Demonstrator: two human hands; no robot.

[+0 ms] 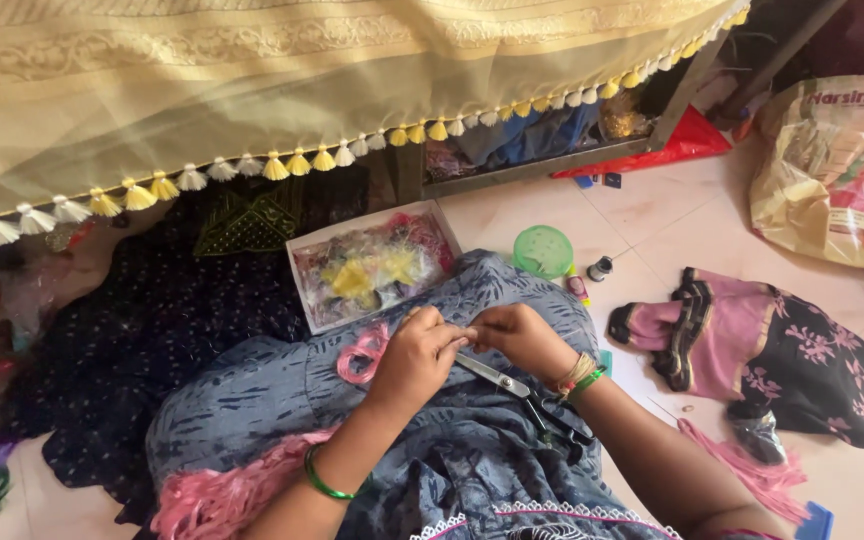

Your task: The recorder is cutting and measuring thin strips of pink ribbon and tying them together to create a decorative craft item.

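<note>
Nearest the camera, bottom centre of the frame: blue patterned fabric [452, 460] over the person's lap, with a white and pink trimmed hem at the bottom edge. A pair of scissors [517, 390] lies on it, blades pointing up-left toward the hands, black handles lower right, just under the right wrist.

Left hand [414, 358], centre of frame, fingers curled nearly closed, pinching something small at the fingertips; too fine to tell, likely thread. A coil of pink thread [360, 356] sits just to the left of that hand, touching the lap fabric. Right hand [520, 335] meets the left fingertip to fingertip, also pinched tight on the same small thing.

Risks, as judged: the scissors rest loose on sloping cloth right below the wrists, so a shift of the knee could slide them off or bring the blades against a forearm. The pinched piece is tiny; any slackening of either pinch could drop it into the folds.

Outward: a white tray of yellow and pink tassels [372, 265] above the hands; a green round lid [543, 250] to its right on the floor; cream cloth with a tassel fringe [282, 165] across the top; pink and black cloth [752, 345] at right.
</note>
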